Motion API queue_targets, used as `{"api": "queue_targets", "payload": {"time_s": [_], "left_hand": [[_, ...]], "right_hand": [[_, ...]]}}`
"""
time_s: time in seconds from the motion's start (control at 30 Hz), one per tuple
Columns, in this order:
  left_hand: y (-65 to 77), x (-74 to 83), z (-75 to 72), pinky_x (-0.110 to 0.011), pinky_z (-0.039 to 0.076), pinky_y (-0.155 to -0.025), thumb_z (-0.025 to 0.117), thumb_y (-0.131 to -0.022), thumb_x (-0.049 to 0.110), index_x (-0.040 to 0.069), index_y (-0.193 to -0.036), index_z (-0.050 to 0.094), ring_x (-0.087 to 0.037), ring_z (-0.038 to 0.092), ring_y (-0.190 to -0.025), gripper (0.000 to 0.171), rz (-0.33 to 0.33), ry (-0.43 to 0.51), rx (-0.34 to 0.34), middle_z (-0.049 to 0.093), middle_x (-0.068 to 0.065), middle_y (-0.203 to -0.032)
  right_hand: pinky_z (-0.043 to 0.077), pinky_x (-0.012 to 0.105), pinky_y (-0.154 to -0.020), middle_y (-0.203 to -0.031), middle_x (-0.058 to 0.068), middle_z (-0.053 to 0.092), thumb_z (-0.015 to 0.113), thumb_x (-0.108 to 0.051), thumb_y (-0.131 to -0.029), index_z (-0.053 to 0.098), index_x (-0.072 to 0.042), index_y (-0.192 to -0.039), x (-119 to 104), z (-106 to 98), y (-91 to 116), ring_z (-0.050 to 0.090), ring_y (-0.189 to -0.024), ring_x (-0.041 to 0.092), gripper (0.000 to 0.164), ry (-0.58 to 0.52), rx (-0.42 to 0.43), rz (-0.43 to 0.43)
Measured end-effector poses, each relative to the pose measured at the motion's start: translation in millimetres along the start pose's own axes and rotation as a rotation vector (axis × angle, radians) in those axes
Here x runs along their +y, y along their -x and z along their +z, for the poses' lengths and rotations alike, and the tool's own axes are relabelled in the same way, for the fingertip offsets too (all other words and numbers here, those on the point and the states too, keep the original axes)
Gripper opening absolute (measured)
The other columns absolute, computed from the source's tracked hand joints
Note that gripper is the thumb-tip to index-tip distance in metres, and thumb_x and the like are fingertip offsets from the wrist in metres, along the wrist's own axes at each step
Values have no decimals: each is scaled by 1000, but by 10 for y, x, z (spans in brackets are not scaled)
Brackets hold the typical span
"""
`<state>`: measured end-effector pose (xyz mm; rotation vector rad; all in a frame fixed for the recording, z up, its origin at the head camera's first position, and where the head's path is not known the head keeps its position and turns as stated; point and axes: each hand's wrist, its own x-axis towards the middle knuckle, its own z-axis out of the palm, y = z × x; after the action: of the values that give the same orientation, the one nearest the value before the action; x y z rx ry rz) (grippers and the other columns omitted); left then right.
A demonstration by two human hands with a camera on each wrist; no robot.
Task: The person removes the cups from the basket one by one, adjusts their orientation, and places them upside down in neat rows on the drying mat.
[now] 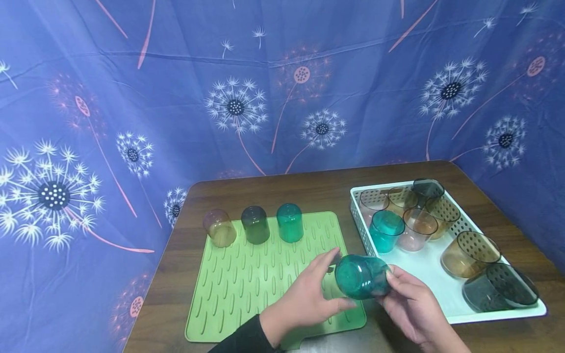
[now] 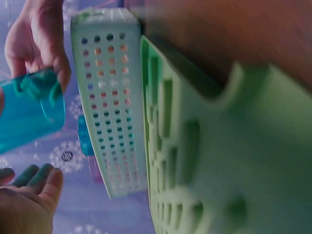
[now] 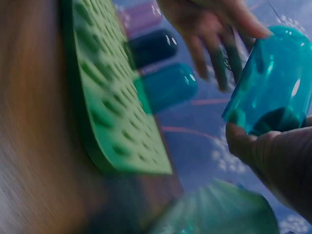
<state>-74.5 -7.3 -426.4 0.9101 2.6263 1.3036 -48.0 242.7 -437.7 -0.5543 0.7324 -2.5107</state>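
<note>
My right hand grips a clear teal cup by its rim end, thumb on the outside. The cup lies tilted on its side in the air, its base toward my left hand. That hand's thumb and fingers are spread about the base; in the left wrist view its fingers stand apart from the cup. On the back of the green drying mat three cups stand upside down: a pinkish-amber cup, a dark grey cup and another teal cup.
On the right of the wooden table is a white perforated tray. Several clear cups stand in it, among them a teal cup, a pink cup, an amber cup and a grey cup. Behind hangs a blue dandelion-print cloth.
</note>
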Motion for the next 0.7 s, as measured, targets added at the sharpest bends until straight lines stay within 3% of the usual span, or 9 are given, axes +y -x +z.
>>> {"api": "queue_targets", "payload": {"time_s": [0.17, 0.3, 0.43, 0.5, 0.57, 0.7], "left_hand": [[-3, 30, 70, -41, 46, -111, 89, -75, 38, 31, -152, 35, -13, 53, -134, 94, 37, 157, 50, 56, 6, -145], [-2, 17, 95, -39, 46, -110, 91, -74, 30, 29, -147, 42, -8, 55, -129, 88, 31, 291, 63, 61, 9, -135], [-14, -1, 111, -36, 48, -108, 90, -75, 31, 26, -146, 43, -6, 58, -125, 86, 47, 290, 61, 63, 10, -133], [-23, 0, 115, -34, 50, -105, 90, -75, 34, 28, -145, 43, -5, 59, -122, 84, 38, 257, 72, 64, 10, -131], [-37, 10, 112, -33, 50, -102, 88, -76, 37, 29, -145, 43, -6, 60, -120, 83, 4, 241, 90, 64, 9, -131], [-115, 29, 96, -40, 50, -103, 85, -77, 46, 28, -147, 40, -12, 60, -120, 85, -135, 252, 164, 63, 5, -132]], "right_hand": [[33, 36, -123, -154, 16, 48, 0, -14, -109, 42, 3, -149, 167, 40, -102, 42, -147, 21, 61, -203, -159, 85], [30, 34, -124, -156, 16, 46, -1, -16, -109, 41, 2, -151, 267, 24, -128, 40, -149, 20, 62, -245, -179, 100], [29, 33, -125, -159, 11, 44, -2, -20, -109, 41, -3, -152, 303, 17, -133, 37, -150, 16, 64, -253, -155, 146], [30, 33, -124, -157, 7, 46, 0, -23, -110, 45, -6, -151, 295, 26, -131, 40, -148, 14, 62, -235, -104, 172], [34, 32, -122, -153, 1, 51, 6, -26, -111, 49, -12, -147, 272, 49, -128, 44, -145, 11, 58, -154, -1, 201], [47, 29, -110, -132, -1, 59, 30, -29, -112, 44, -7, -144, 237, 137, -124, 57, -127, 12, 42, 273, 340, 272]]}}
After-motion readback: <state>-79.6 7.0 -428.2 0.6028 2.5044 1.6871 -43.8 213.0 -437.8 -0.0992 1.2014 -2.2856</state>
